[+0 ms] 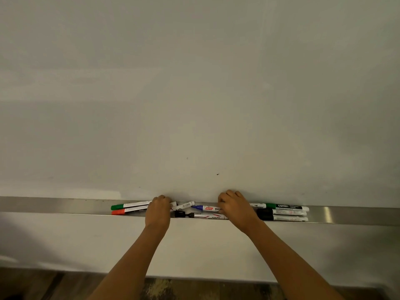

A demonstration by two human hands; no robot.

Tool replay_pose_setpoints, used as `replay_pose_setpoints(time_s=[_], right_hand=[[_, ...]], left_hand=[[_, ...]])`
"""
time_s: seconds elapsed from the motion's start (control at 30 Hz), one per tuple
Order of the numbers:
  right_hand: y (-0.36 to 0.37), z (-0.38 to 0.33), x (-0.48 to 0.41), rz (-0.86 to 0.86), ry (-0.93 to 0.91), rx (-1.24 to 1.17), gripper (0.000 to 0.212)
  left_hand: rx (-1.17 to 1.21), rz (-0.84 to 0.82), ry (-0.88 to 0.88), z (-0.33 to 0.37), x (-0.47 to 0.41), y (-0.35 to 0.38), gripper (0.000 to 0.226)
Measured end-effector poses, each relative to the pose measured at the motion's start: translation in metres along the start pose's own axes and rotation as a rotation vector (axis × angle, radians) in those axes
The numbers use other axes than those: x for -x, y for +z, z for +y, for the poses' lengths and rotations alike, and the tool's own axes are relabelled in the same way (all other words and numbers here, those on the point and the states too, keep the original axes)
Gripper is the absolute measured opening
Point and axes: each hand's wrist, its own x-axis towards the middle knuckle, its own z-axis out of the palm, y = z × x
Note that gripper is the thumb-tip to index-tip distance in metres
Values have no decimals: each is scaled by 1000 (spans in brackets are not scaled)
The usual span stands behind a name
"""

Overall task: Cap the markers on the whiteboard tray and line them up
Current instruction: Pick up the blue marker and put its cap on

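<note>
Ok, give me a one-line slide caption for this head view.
Left hand and right hand reach among mixed markers in the steel tray below the whiteboard.

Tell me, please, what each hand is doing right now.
Left hand: fingers curled over the tray, grip cannot be told.
Right hand: closed on the blue marker.

Board (194, 83) fills the upper two thirds: pale grey-white, nothing written. Two small dark specks low on it: one speck (187, 158) near centre, second speck (217, 174) lower and to its right. Faint smudges toward the board's bottom edge. Lower part of view: plain white wall (65, 239), shadowed on its left side. Along the bottom edge, dark wood-look floor (43, 286) with a pale scuffed patch (160, 289) near the middle.
</note>
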Motion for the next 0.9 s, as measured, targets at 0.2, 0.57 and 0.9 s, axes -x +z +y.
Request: replay_pose_setpoints(time_s=[0.2,0.57,0.9], right_hand=[[10,-3,-2,-7,64,-75,26],[-15,-6,22,235,256,-572,22],[-86,-5,30,525,270,-766,30]], left_hand=[[94,-44,-14,-2,-6,-2,16],[283,83,-7,4,-3,-19,17],[816,182,29,47,7,-78,12]])
